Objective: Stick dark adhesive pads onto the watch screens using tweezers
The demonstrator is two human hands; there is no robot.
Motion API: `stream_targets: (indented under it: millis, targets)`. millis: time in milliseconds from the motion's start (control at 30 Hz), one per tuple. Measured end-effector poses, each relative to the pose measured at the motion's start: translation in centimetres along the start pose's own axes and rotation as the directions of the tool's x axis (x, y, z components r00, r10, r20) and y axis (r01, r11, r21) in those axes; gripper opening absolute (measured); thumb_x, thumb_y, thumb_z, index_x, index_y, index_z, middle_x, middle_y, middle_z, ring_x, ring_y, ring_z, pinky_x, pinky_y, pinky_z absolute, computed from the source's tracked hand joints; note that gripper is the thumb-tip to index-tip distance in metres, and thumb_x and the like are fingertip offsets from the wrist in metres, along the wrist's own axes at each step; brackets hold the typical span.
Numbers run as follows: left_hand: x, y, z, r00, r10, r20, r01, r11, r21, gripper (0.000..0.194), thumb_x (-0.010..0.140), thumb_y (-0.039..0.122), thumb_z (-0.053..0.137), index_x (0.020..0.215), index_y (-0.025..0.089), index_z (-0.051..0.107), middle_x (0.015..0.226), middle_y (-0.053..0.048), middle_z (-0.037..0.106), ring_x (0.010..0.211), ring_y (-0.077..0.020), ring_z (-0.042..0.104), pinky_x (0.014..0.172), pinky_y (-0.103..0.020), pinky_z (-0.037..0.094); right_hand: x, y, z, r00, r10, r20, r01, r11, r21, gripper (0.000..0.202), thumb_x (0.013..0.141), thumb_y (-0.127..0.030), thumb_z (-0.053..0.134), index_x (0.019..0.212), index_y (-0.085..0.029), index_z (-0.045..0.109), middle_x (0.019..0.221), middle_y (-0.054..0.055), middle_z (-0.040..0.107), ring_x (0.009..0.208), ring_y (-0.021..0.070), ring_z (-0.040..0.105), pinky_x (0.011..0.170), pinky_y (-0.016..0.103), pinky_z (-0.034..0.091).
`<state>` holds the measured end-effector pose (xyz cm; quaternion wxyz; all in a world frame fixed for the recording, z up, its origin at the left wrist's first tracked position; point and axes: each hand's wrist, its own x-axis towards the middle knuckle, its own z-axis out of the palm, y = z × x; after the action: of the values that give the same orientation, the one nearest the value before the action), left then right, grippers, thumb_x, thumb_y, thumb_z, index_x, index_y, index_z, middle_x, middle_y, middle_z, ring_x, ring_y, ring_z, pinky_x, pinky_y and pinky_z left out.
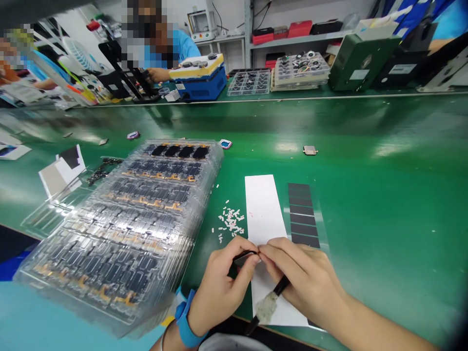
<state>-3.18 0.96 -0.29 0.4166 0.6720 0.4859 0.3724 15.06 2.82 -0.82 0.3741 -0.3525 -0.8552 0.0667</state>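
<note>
My left hand (226, 278) pinches a small dark, flat part (243, 258) above a white paper strip (265, 209). Its wrist wears a blue band. My right hand (303, 273) meets the part's right edge with thumb and forefinger, and a black tool with a pale wrapped section (266, 307) is held in its curled fingers, pointing down and left. Small white pieces (231, 220) lie scattered left of the paper. Beside its right edge rests a clear sheet with black rectangles (303, 219). What the right fingertips pinch is too small to tell.
A tall stack of clear trays (120, 224) with dark screens and orange flexes stands at the left. Small parts sit on the green table, one a silvery piece (310, 150). Across it, a person (183, 46) works near a blue box (203, 85).
</note>
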Motion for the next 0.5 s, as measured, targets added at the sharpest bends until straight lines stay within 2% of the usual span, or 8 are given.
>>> stream_targets:
  millis: [133, 300, 400, 500]
  targets:
    - [0.1, 0.04, 0.01, 1.0, 0.022, 0.015, -0.024, 0.997, 0.078, 0.007, 0.097, 0.018, 0.051, 0.095, 0.021, 0.057, 0.074, 0.002, 0.063, 0.062, -0.0111, 0.058, 0.061, -0.02, 0.042, -0.21, 0.09, 0.21, 1.0, -0.009, 0.014, 0.009, 1.0, -0.008, 0.02, 0.091, -0.003, 0.048, 0.102, -0.014, 0.061, 0.091, 0.006, 0.069, 0.069, 0.0156, 0.066, 0.053, 0.028, 0.047]
    - [0.16, 0.28, 0.05, 0.999, 0.018, 0.028, -0.02, 0.996, 0.088, 0.007, 0.097, 0.02, 0.052, 0.094, 0.022, 0.058, 0.075, 0.002, 0.065, 0.062, -0.0111, 0.058, 0.058, -0.02, 0.041, -0.06, 0.11, 0.44, 1.0, 0.009, 0.027, -0.008, 1.0, -0.02, 0.018, 0.091, -0.003, 0.046, 0.095, -0.016, 0.057, 0.081, 0.003, 0.063, 0.056, 0.0122, 0.056, 0.049, 0.027, 0.043]
    - [0.23, 0.28, 0.15, 1.0, -0.016, 0.02, 0.015, 0.998, 0.053, 0.007, 0.097, 0.022, 0.052, 0.095, 0.022, 0.058, 0.075, 0.002, 0.064, 0.059, -0.0105, 0.056, 0.056, -0.02, 0.04, 0.28, 0.09, 0.37, 0.997, 0.062, 0.041, -0.062, 0.998, 0.011, 0.014, 0.094, -0.008, 0.044, 0.091, -0.018, 0.054, 0.076, 0.001, 0.057, 0.053, 0.0109, 0.053, 0.048, 0.025, 0.042]
    - [0.27, 0.21, 0.14, 0.999, -0.042, 0.018, 0.041, 0.999, 0.02, 0.009, 0.098, 0.024, 0.051, 0.095, 0.021, 0.059, 0.077, 0.001, 0.065, 0.061, -0.0112, 0.056, 0.056, -0.021, 0.039, 0.62, 0.28, 0.11, 0.984, 0.161, 0.074, -0.169, 0.978, 0.125, 0.01, 0.096, -0.013, 0.045, 0.091, -0.019, 0.052, 0.079, 0.0, 0.056, 0.057, 0.0093, 0.054, 0.049, 0.022, 0.042]
